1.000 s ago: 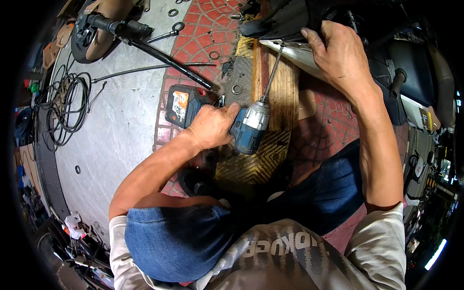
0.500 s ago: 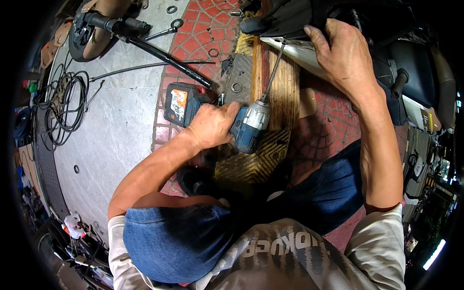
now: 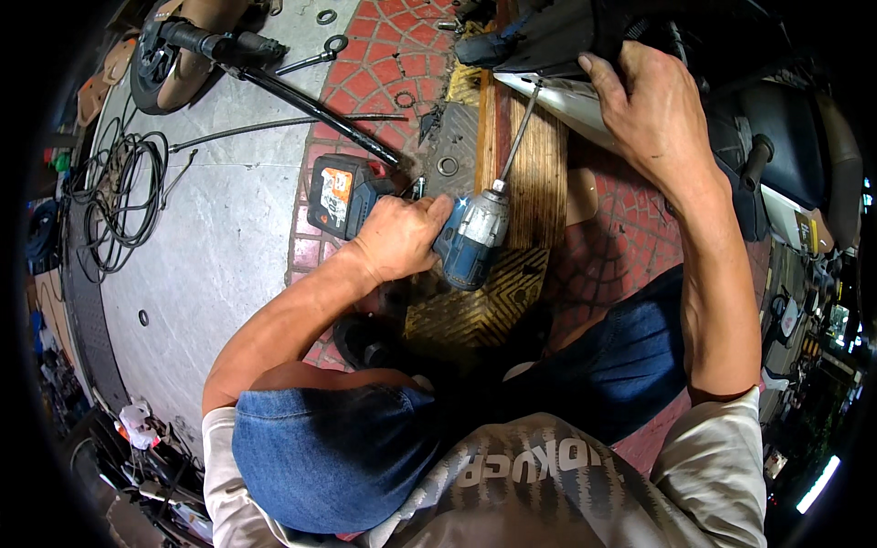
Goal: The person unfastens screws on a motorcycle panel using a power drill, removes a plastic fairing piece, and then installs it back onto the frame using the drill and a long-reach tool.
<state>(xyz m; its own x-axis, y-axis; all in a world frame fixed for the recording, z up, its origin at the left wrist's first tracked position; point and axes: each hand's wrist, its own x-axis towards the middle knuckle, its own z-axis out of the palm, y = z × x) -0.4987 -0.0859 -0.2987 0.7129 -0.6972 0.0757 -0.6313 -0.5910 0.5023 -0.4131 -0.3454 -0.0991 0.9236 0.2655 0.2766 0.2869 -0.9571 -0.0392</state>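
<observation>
My left hand (image 3: 400, 234) is closed round the handle of a blue and grey cordless impact driver (image 3: 470, 260), whose battery pack (image 3: 336, 194) sticks out to the left. A long thin bit (image 3: 522, 135) runs up from its chuck, and the tip meets the edge of a white body panel (image 3: 566, 108) on a scooter. Over that panel lies a black cover (image 3: 557, 41). My right hand (image 3: 660, 117) grips the cover's edge, thumb on the near side and the other fingertips partly hidden behind it.
A wooden block (image 3: 539, 183) stands under the bit on a yellow ridged plate (image 3: 475, 320). Left of it lie a black rod (image 3: 320, 116), a metal ring (image 3: 447, 166) and a coiled cable (image 3: 119, 196). A scooter seat (image 3: 790, 146) is at the right.
The driver and bit have shifted very slightly, with the bit tip a touch to the right. Both hands keep their grips.
</observation>
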